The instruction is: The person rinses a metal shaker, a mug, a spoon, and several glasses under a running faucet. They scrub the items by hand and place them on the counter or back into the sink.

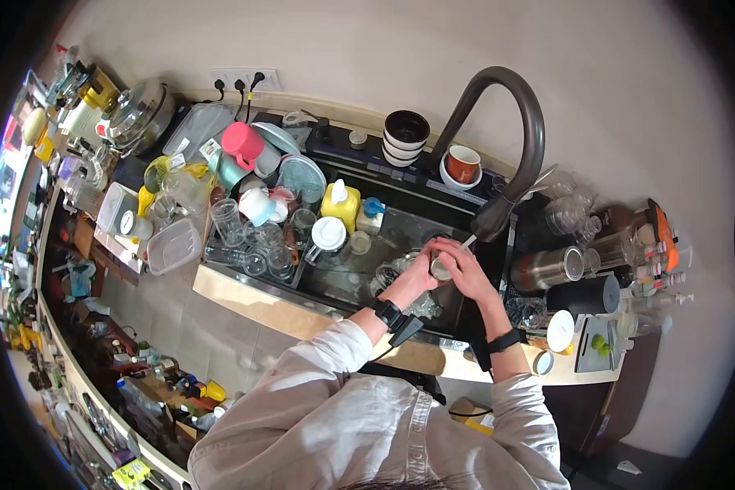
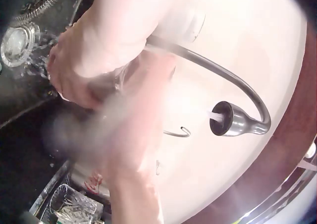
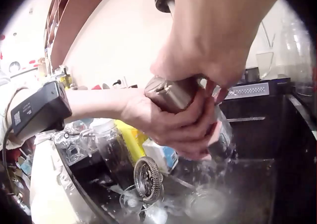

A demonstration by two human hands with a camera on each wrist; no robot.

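In the head view both hands meet over the sink (image 1: 400,229), under the faucet (image 1: 498,212). My left hand (image 3: 173,125) curls its fingers round a metal cup (image 3: 173,94), which is tilted on its side. From above, my right hand (image 3: 208,60) curls down over the cup's far end, its fingers bent close to the left fingers; in the left wrist view it is blurred. Water streams from the faucet (image 2: 230,120) towards the hands and splashes below. A coil-edged strainer (image 3: 147,179) leans in the sink beside the hands, near glassware on the wet bottom.
Left of the sink stand a yellow pump bottle (image 1: 340,204), a white-lidded jug (image 1: 328,235) and many crowded glasses (image 1: 261,245). Stacked bowls (image 1: 405,137) and an orange cup (image 1: 463,163) sit behind. To the right are a steel tumbler (image 1: 547,268) and a black canister (image 1: 584,294).
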